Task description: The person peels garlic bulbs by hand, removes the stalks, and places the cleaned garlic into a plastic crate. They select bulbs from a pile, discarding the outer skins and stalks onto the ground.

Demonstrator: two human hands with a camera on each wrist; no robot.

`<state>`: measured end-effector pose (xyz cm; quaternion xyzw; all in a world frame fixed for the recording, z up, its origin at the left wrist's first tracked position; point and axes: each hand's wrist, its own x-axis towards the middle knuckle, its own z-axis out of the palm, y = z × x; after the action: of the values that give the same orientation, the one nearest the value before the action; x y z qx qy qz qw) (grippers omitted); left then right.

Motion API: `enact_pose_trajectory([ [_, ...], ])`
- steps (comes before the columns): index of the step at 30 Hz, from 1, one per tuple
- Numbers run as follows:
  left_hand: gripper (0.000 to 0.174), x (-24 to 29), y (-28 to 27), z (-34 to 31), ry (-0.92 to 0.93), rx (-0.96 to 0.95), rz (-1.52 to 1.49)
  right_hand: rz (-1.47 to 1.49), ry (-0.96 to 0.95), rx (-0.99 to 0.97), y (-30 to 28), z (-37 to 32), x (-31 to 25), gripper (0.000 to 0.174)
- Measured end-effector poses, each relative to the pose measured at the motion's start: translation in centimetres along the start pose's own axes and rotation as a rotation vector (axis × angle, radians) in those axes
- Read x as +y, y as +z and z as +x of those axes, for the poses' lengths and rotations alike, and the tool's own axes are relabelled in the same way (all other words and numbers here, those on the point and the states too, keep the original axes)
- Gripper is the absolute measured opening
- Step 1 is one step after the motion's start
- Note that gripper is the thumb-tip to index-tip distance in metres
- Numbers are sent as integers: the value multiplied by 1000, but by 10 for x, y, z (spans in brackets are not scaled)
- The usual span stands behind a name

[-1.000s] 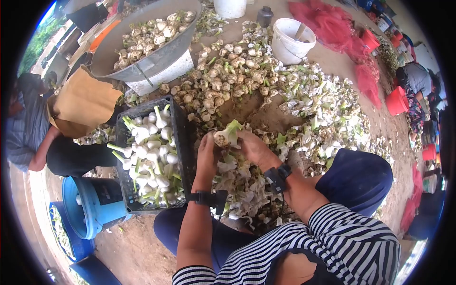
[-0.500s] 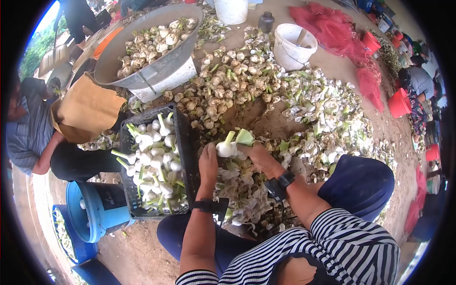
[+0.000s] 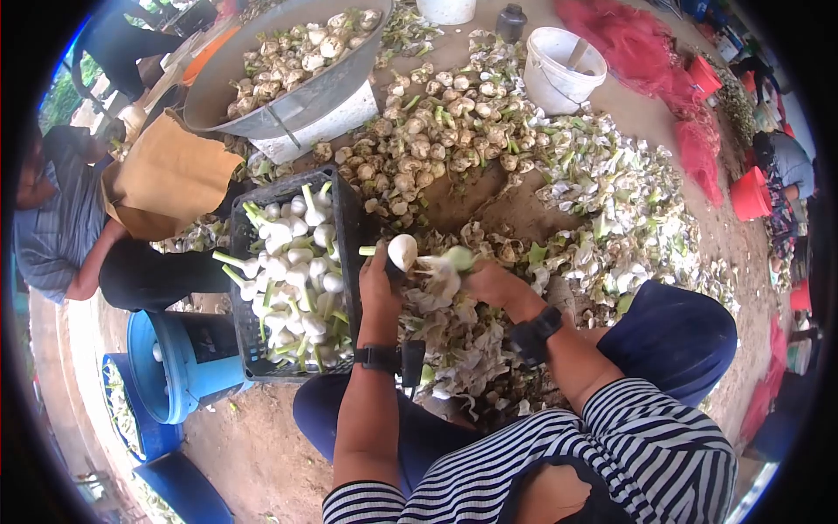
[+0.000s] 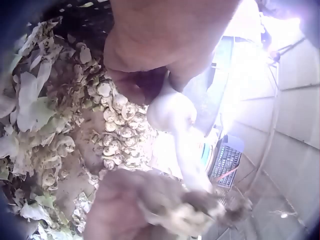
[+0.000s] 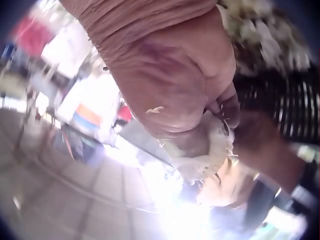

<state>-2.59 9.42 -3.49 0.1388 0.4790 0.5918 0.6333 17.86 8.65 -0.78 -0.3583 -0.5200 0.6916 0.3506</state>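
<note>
My left hand (image 3: 379, 286) holds a white garlic bulb (image 3: 402, 252) by its green stem, which points left toward the crate. In the left wrist view the bulb (image 4: 171, 111) hangs from the fingers of the left hand (image 4: 170, 40). Just to the right, my right hand (image 3: 496, 285) grips a bunch of peeled outer leaves (image 3: 443, 266), partly blurred. Those leaves (image 5: 200, 155) show between the curled fingers of the right hand (image 5: 170, 80) in the right wrist view. A black crate (image 3: 347, 205) of clean white bulbs stands left of my left hand.
Unpeeled garlic (image 3: 436, 131) lies heaped ahead, with husks (image 3: 611, 201) to its right and between my legs. A metal basin (image 3: 288, 113), a white bucket (image 3: 559, 83) and a blue bucket (image 3: 188, 367) stand around. Another person (image 3: 57, 218) sits at the left.
The bulb has turned and come clean of its outer leaves, its stem now pointing left. My right hand has moved right with the leaves, away from my left hand.
</note>
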Motion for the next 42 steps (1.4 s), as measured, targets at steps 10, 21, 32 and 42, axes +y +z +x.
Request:
enact_pose_trajectory([
  [10,55,25,-11,0,232,314,-501,-964,135,-210,-93,43,42,33],
  [21,39,-10,34,-26,-79,-150,32,-2036,-50,302,-243,130,138,25],
  [32,35,-16,36,-22,-138,-150,390,-1140,233,260,-213,107,109,26],
  [42,46,-34,27,-18,461,-108,1198,29,36,270,-21,55,85,15],
])
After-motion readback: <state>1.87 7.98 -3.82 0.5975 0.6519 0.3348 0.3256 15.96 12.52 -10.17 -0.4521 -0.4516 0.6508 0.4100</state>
